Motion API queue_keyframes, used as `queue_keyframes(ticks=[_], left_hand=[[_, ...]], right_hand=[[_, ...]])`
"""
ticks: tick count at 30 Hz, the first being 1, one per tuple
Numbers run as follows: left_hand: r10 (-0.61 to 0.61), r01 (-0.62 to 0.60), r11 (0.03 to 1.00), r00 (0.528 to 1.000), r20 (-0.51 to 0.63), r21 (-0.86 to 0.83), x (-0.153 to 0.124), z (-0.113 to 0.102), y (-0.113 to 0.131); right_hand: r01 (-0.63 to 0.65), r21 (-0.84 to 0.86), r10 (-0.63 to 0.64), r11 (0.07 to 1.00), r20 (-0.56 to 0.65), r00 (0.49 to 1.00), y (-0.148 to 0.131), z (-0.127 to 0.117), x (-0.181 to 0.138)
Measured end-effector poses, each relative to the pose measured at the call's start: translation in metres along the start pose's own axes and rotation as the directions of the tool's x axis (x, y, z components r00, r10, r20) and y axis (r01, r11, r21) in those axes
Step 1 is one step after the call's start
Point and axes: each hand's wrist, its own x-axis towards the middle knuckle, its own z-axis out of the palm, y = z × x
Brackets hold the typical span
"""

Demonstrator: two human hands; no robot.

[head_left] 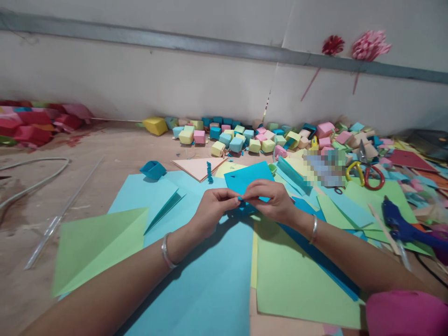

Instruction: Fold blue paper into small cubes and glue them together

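My left hand (217, 208) and my right hand (271, 199) meet over the middle of the work surface. Between the fingertips of both is a small piece of blue paper (241, 199); its full shape is hidden by the fingers. Just behind them lies a bright blue paper sheet (247, 176). Under my forearms spread a large light blue sheet (206, 280) and a green sheet (301, 284). A twisted blue paper strip (209, 172) and a folded blue paper shape (153, 170) rest farther back to the left.
Many small folded paper cubes (236, 143) line the wall. Scissors (373, 177) and a blue glue gun (399, 224) lie on the right among paper sheets. A clear stick (47, 240) and a pale cable (56, 165) are at the left, near a folded green sheet (101, 247).
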Motion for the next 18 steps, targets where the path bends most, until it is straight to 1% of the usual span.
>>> queue_keyframes(ticks=[4,7,10,14,16,18], left_hand=[[-0.012,0.011,1.0,0.999,0.032,0.005,0.0026,-0.0013,-0.0028],[-0.028,0.029,1.0,0.996,0.082,-0.008,0.0046,-0.0031,-0.0039],[-0.055,0.06,0.998,0.99,0.132,-0.035,0.0054,-0.0049,-0.0041],[-0.045,0.049,0.998,0.991,0.126,-0.029,0.0051,-0.005,-0.0043],[-0.021,0.021,1.0,0.995,0.097,0.006,0.0045,-0.0043,-0.004],[0.022,-0.025,0.998,0.998,0.056,0.063,0.0035,-0.0035,-0.0024]], right_hand=[[0.193,-0.139,-0.184,0.971,0.078,0.98,0.003,-0.0034,0.0011],[0.241,-0.229,-0.219,0.943,0.119,0.968,0.0031,-0.0046,0.001],[0.255,-0.258,-0.232,0.932,0.117,0.966,0.0045,-0.0049,0.0005],[0.251,-0.239,-0.232,0.938,0.103,0.967,0.0055,-0.0036,0.0002],[0.203,-0.192,-0.189,0.96,0.085,0.978,0.0031,-0.003,0.0006],[0.091,-0.114,-0.085,0.989,0.058,0.995,-0.0014,-0.0029,0.0017]])
